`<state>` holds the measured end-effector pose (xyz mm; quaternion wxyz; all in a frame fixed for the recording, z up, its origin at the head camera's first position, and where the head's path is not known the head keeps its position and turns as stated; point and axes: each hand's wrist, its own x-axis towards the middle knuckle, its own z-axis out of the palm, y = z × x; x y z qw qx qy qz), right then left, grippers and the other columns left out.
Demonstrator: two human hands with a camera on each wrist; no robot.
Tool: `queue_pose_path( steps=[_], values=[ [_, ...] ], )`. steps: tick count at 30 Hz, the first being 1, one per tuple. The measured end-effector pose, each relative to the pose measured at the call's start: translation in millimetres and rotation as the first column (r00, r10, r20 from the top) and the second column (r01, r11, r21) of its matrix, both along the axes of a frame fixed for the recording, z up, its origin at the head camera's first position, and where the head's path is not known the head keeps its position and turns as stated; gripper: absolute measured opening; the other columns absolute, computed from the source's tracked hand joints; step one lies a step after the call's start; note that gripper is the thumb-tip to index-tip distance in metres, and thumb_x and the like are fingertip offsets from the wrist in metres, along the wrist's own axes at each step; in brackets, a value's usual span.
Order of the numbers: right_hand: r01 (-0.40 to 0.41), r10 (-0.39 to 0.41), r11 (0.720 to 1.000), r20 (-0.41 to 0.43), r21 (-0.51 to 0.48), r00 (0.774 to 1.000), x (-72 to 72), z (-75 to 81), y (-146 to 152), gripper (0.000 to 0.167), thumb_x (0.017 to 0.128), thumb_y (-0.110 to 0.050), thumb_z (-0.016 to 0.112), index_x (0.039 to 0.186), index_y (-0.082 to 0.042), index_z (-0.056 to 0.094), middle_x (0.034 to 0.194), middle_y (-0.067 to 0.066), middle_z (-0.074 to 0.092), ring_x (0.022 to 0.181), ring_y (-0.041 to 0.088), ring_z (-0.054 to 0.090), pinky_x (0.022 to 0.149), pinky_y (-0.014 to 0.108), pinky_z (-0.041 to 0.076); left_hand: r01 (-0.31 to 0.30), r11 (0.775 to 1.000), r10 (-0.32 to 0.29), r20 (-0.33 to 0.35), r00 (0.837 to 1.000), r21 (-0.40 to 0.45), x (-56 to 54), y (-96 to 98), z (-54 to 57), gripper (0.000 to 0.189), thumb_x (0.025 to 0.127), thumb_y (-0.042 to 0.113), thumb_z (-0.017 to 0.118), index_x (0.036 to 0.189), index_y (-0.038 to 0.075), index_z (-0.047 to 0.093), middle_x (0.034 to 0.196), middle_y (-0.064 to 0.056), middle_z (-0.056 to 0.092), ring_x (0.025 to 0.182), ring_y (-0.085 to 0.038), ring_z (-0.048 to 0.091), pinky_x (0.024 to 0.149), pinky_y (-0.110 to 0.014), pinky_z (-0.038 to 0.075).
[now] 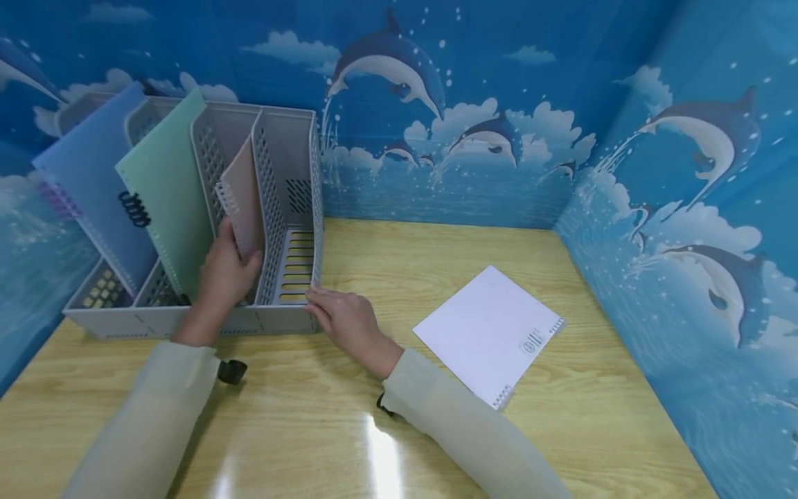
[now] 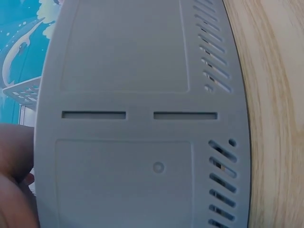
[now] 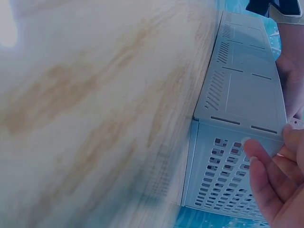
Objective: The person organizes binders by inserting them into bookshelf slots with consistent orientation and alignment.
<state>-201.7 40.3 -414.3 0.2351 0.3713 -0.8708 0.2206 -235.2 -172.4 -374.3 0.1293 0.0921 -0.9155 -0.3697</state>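
Note:
A grey file organizer (image 1: 158, 322) with several upright compartments stands at the back left. My left hand (image 1: 227, 267) grips a small pink spiral notebook (image 1: 246, 197) standing tilted in the third compartment from the left, thumb on its right side. At the organizer's front right corner, my right hand (image 1: 346, 319) pinches the edge between thumb and fingers, and the right wrist view shows those fingers (image 3: 268, 175) against the perforated side wall. In the left wrist view the organizer's front panel (image 2: 128, 57) hides most of the left hand (image 2: 14, 166).
A blue spiral notebook (image 1: 102, 180) and a green one (image 1: 168, 187) lean in the two left compartments. The rightmost compartment (image 1: 296, 256) shows its slotted floor. A white spiral notebook (image 1: 483, 333) lies flat on the wooden table (image 1: 299, 430). Dolphin-printed walls (image 1: 486, 187) stand behind and right.

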Motion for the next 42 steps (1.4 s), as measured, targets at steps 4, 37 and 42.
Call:
queue_pose_path(
  steps=[4, 37, 42],
  values=[
    [-0.008, 0.008, 1.000, 0.004, -0.001, 1.000, -0.5, -0.6, 0, 0.025, 0.092, -0.027, 0.067, 0.112, -0.014, 0.073, 0.117, 0.003, 0.068, 0.100, 0.012, 0.068, 0.070, 0.029, 0.059, -0.018, 1.000, 0.019, -0.021, 1.000, 0.019, 4.0, 0.4, 0.2, 0.082, 0.096, 0.013, 0.054, 0.157, 0.023, -0.001, 0.155, -0.026, 0.021, 0.135, -0.050, 0.031, 0.101, -0.068, 0.034],
    [0.004, -0.007, 0.993, 0.027, 0.116, 1.000, 4.4, 7.2, 2, 0.030, 0.095, -0.028, 0.063, 0.120, -0.011, 0.068, 0.125, 0.003, 0.065, 0.108, 0.014, 0.066, 0.072, 0.028, 0.059, 0.088, 0.996, -0.076, -0.634, 0.769, -0.012, 26.2, 5.2, -10.5, 0.077, 0.091, 0.011, 0.064, 0.150, 0.008, 0.015, 0.153, -0.024, 0.018, 0.141, -0.036, 0.026, 0.111, -0.055, 0.031],
    [-0.004, 0.001, 0.997, 0.040, 0.075, 0.999, 6.3, 4.7, 4, 0.035, 0.095, -0.027, 0.063, 0.125, -0.009, 0.061, 0.127, 0.006, 0.063, 0.100, 0.015, 0.067, 0.066, 0.026, 0.058, 0.092, 0.995, -0.084, -0.712, 0.697, -0.028, 27.0, 7.1, -10.1, 0.073, 0.094, 0.031, 0.059, 0.148, 0.005, 0.017, 0.153, -0.029, 0.016, 0.145, -0.031, 0.017, 0.117, -0.050, 0.022]
  ],
)
